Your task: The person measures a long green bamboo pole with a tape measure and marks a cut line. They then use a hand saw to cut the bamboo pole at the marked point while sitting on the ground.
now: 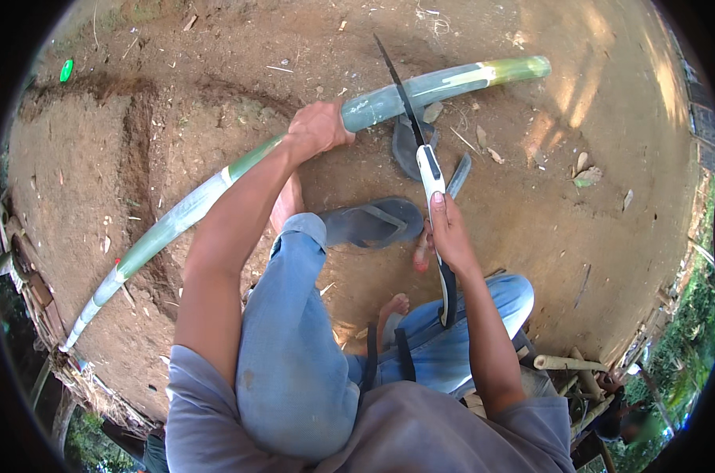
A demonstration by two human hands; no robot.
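Observation:
A long green bamboo pole point(188, 209) stretches from the lower left to the upper right, bending in the wide view. My left hand point(322, 128) is closed around it, right of its middle. In my right hand point(449, 235) is the white-and-black handle of a hand saw point(430, 167), thumb lying along the top. The saw's dark blade points up and away, passing over the bamboo to the right of my left hand. Whether its teeth touch the bamboo I cannot tell.
Bare brown soil point(601, 260) surrounds me. Between my legs and the bamboo lies a dark flip-flop point(377, 222), with another sandal point(407, 150) under the saw. Cut bamboo lengths point(570, 363) are at the lower right, and a small green object point(66, 70) is at the far left.

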